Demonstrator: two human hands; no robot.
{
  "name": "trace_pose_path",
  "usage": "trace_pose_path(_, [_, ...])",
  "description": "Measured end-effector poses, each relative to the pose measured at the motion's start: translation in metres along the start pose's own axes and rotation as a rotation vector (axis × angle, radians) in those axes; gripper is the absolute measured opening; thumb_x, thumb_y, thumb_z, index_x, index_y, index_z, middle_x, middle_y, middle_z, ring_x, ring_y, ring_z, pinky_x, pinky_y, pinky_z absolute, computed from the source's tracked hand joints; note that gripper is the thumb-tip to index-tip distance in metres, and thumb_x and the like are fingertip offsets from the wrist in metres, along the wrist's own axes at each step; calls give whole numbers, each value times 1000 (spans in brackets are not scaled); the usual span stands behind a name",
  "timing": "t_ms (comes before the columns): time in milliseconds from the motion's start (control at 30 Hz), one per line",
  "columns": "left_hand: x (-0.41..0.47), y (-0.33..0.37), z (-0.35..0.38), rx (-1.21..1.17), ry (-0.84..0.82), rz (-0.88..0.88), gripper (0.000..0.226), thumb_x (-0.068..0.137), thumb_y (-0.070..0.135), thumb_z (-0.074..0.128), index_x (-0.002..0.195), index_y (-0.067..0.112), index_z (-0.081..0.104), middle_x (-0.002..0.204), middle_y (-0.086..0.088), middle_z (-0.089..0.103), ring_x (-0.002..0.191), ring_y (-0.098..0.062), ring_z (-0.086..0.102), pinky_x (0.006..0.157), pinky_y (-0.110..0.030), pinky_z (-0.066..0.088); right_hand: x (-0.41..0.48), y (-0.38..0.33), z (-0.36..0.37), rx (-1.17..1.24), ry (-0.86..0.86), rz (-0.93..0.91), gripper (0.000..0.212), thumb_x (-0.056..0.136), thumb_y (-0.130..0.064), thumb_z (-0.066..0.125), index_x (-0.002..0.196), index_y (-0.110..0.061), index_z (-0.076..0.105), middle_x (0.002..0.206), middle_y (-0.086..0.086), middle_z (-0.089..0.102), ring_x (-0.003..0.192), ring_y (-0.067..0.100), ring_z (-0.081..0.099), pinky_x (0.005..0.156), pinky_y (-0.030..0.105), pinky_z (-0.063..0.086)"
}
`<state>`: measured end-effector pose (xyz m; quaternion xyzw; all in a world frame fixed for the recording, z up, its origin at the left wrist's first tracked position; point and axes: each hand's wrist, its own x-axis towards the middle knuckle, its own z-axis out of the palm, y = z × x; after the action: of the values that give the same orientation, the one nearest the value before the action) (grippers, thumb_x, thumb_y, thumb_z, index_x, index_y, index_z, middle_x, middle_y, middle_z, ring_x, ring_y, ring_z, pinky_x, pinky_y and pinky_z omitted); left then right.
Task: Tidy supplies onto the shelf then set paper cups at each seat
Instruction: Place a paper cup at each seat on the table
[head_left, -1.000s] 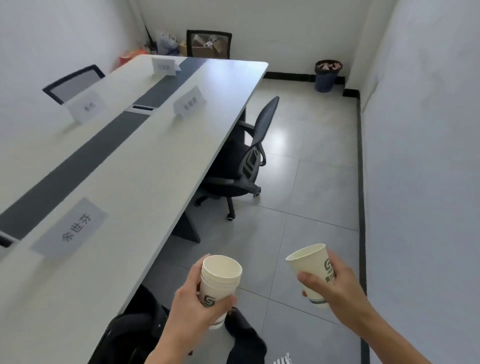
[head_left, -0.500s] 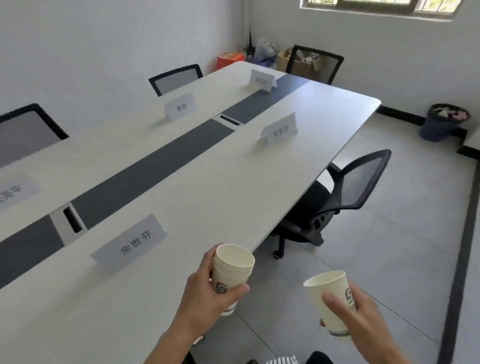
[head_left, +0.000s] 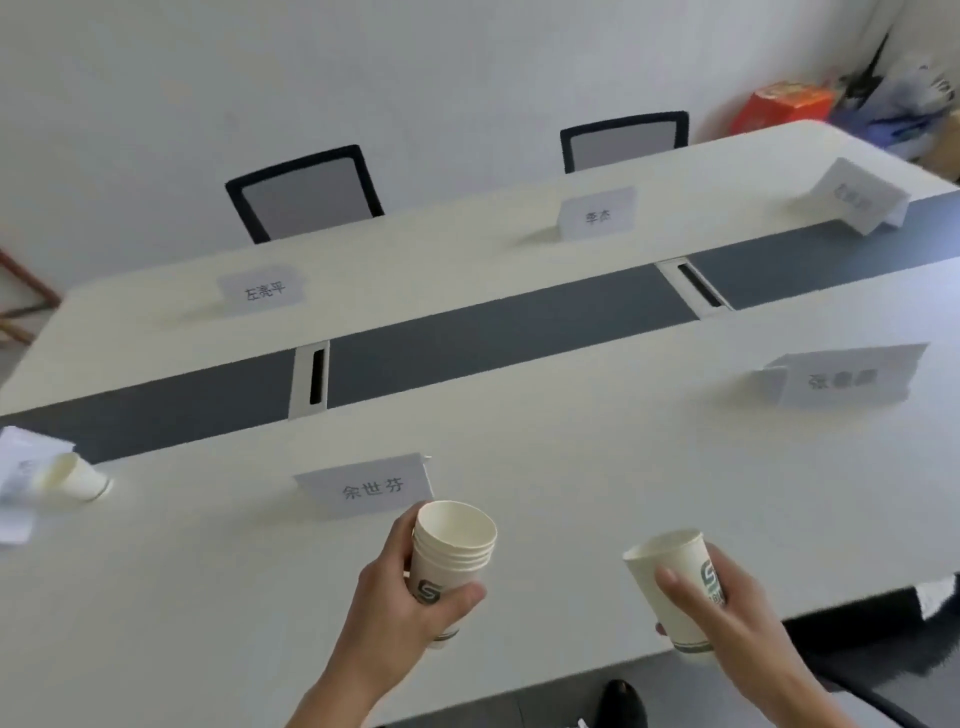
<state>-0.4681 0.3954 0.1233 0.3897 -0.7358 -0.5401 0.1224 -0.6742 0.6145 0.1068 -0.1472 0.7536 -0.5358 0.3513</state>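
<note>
Now, seat by seat:
Left hand (head_left: 415, 597): my fingers wrap closed around the stack (head_left: 451, 558), thumb in front, rims up, so the nested cups stay together as my reserve.
Right hand (head_left: 727, 608): curled shut on one cup (head_left: 670, 587), gripped at mid-wall and upright, ready to set down without tipping.
Table (head_left: 571, 493): both hands hover over the near edge, by my seat.
Name card (head_left: 371, 488): stands just beyond the stack; I judge the single cup belongs beside it.
Served cup (head_left: 72, 480): already at the far-left place, near another card.
Other cards (head_left: 597, 214): no cups by them yet, so most seats remain.
Risk: squeezing could dent the thin paper wall.
</note>
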Motion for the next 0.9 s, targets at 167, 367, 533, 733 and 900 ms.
trace_pose_path(167, [-10,-9,-10,-45,208,-133,71,67,15,86,123,39,49,100,23,65,90,-5,62,57,-9,50,88,-29,16,-189,-273,-39,44,64,-55,71,92,-21,63,73,8,67,63,22,65,52,26,49])
trace_pose_path(367, [-19,-38,-36,-68,381,-239,84,51,46,82,127,40,46,105,26,64,93,-4,64,70,-9,51,155,-43,95,-275,-440,-29,40,64,-45,74,96,-26,61,78,0,68,67,16,63,54,29,52])
trace_pose_path(533, [11,-59,-69,-162,418,-267,86,48,48,80,127,38,48,100,19,67,91,-5,63,57,-10,51,196,-67,172,-414,-428,-90,39,68,-44,78,98,-28,59,84,2,68,76,21,67,54,32,55])
trace_pose_path(733, [73,-75,-117,-235,368,-251,78,57,32,86,124,38,48,96,14,68,87,-6,63,52,-8,50,277,-105,261,-615,-322,-169,57,66,-42,83,112,-24,55,98,-4,65,89,21,63,72,39,56])
trace_pose_path(900, [101,-90,-147,-251,364,-273,72,63,18,87,120,43,49,97,11,68,87,-7,63,53,-7,49,326,-99,320,-534,-223,-143,71,67,-24,82,126,-19,43,111,-1,56,102,22,54,76,33,45])
